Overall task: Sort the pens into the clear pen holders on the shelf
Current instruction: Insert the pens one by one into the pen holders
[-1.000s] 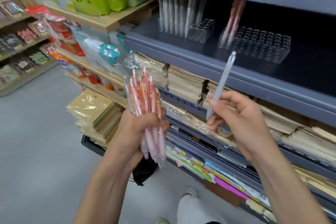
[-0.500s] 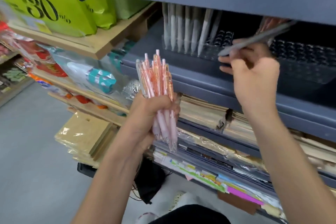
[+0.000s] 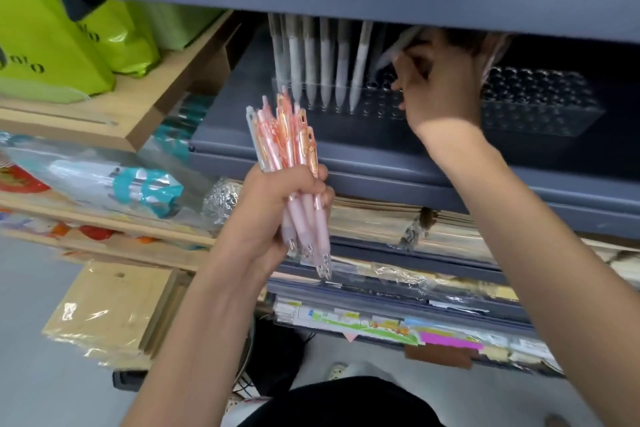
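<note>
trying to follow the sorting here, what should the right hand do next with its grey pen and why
Probably lower the grey pen tip-first into a free hole of the left clear pen holder, beside the grey pens already standing there. The right hand holds it tilted over those empty holes; the left hand only grips the pink pens.

Upper left: lime-green bags standing on a wooden board. Below it: clear packets with teal print, a crumpled silvery wrapper just beside them. Lower left: cellophane-wrapped kraft pads, stacked. Lower tiers: wrapped beige paper stock; colourful printed sheets with a magenta strip. Grey floor.
</note>
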A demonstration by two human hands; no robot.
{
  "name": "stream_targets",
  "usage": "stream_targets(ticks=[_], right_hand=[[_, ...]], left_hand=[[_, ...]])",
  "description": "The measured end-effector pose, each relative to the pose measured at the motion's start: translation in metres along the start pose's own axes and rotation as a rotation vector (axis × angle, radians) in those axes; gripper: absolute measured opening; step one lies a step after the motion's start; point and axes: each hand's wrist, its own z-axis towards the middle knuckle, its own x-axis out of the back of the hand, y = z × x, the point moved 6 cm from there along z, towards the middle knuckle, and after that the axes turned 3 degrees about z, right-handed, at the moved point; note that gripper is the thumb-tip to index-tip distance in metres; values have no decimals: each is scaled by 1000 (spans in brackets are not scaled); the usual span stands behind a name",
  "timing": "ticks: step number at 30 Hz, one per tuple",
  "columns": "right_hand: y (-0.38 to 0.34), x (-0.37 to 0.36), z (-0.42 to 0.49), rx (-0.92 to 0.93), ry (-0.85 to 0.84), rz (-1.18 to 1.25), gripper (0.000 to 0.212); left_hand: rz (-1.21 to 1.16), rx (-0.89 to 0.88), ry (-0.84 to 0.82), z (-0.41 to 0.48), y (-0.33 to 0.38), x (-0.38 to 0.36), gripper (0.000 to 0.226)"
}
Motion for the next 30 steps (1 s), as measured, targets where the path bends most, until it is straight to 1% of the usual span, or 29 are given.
stream_targets(ticks=[3, 7, 11, 18, 24, 27, 30], right_hand=[[-7, 1, 6, 3, 14, -177, 29], [-18, -2, 10, 27, 12, -252, 31], [-24, -5, 10, 47, -16, -335, 31], [-18, -10, 3, -3, -48, -369, 29], [-16, -18, 7, 15, -49, -394, 31], [-14, -19, 9, 6, -28, -377, 30], [-12, -19, 9, 2, 11, -327, 26]], left_hand=[[25, 27, -45, 3, 5, 0, 42], [42, 35, -75, 8, 13, 0, 31], [38, 58, -79, 12, 17, 2, 28], [64, 42, -91, 14, 19, 5, 32], [78, 32, -89, 13, 19, 3, 33], [66, 41, -91, 13, 19, 2, 33], [55, 50, -100, 13, 19, 3, 38]])
